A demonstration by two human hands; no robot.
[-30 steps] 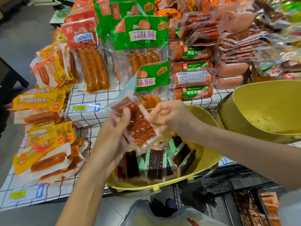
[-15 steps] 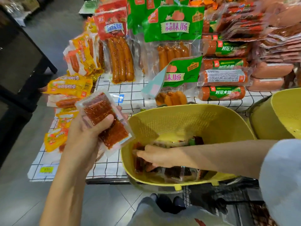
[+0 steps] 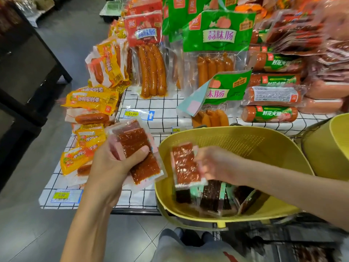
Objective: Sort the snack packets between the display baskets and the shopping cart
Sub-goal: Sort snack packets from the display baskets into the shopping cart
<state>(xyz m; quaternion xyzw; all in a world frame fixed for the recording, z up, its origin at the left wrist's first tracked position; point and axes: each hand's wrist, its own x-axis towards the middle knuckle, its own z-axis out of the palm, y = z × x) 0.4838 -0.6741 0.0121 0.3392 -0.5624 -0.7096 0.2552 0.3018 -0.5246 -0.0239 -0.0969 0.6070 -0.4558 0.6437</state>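
Observation:
My left hand (image 3: 111,167) grips a small stack of clear packets of red spicy strips (image 3: 137,152), thumb across the top one, held left of the yellow basket (image 3: 236,137). Over the basket's left part my right hand (image 3: 217,165) pinches one more red strip packet (image 3: 186,165) by its right edge, lifted above the pile. Several dark packets with mint-green edges (image 3: 211,197) lie in the basket's bottom.
A checked display shelf (image 3: 162,108) behind holds green sausage packs (image 3: 217,50), a red sausage pack (image 3: 149,59), yellow sausage packets (image 3: 90,101) and ham rolls (image 3: 272,95). A second yellow basket (image 3: 328,148) stands at the right. The dark cart frame (image 3: 283,241) is below.
My right hand has come up out of the basket holding a red strip packet. The left hand keeps its stack, and the view has shifted slightly right.

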